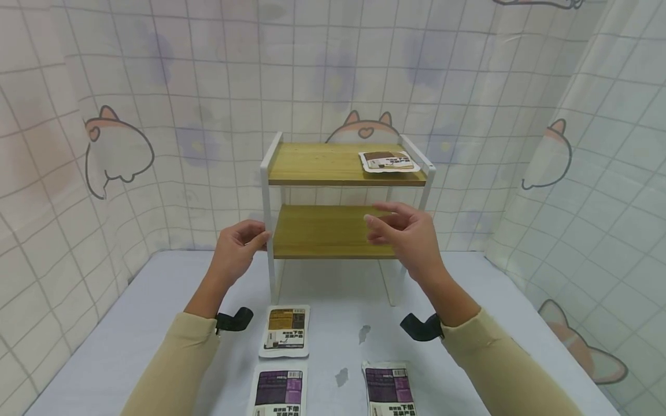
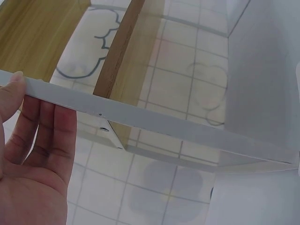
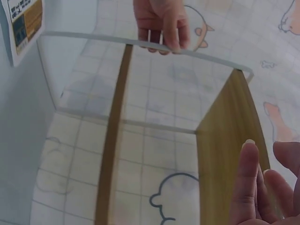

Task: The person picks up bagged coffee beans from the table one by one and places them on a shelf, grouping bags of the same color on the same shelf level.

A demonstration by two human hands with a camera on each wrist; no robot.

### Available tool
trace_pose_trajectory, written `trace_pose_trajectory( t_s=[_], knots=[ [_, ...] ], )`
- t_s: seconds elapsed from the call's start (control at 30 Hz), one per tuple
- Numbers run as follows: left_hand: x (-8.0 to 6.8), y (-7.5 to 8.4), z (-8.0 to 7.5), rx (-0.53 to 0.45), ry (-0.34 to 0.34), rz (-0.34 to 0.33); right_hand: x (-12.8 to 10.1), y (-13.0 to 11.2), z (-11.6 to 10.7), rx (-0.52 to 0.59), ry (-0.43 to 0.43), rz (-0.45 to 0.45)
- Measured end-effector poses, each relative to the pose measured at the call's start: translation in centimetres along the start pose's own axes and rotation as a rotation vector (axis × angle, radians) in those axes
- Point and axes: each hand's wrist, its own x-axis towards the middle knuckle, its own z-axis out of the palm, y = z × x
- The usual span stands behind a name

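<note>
Currently gripping the left post [image 1: 266, 202] of the two-tier rack [image 1: 322, 183] with the left hand [image 1: 239, 248], thumb and fingers on opposite faces, presumably to steady the frame. Holding nothing in the right hand [image 1: 408, 237] (fingers loosely bent before the lower board [image 1: 322, 231]). Note the brown-labelled pouch [image 1: 387, 162] flat on the upper board [image 1: 312, 163] toward the right, likely for stable support. Note also the yellow-labelled pouch [image 1: 285, 331] and two purple-labelled pouches [image 1: 279, 391] [image 1: 389, 391] face-up on the tabletop [image 1: 177, 283], probably for easy reach.
</note>
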Motion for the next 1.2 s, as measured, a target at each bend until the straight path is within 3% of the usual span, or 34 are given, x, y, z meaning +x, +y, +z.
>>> trace_pose_trajectory(
  t_s=[0.77,1.2],
  knots=[
    [0.0,-0.2,0.2,-0.002,0.004,-0.025,-4.0,5.2,3.8,0.108,-0.093,0.083],
    [0.1,-0.1,0.1,-0.002,0.005,-0.015,-6.2,9.1,6.7,0.033,-0.12,0.177]
  ],
)
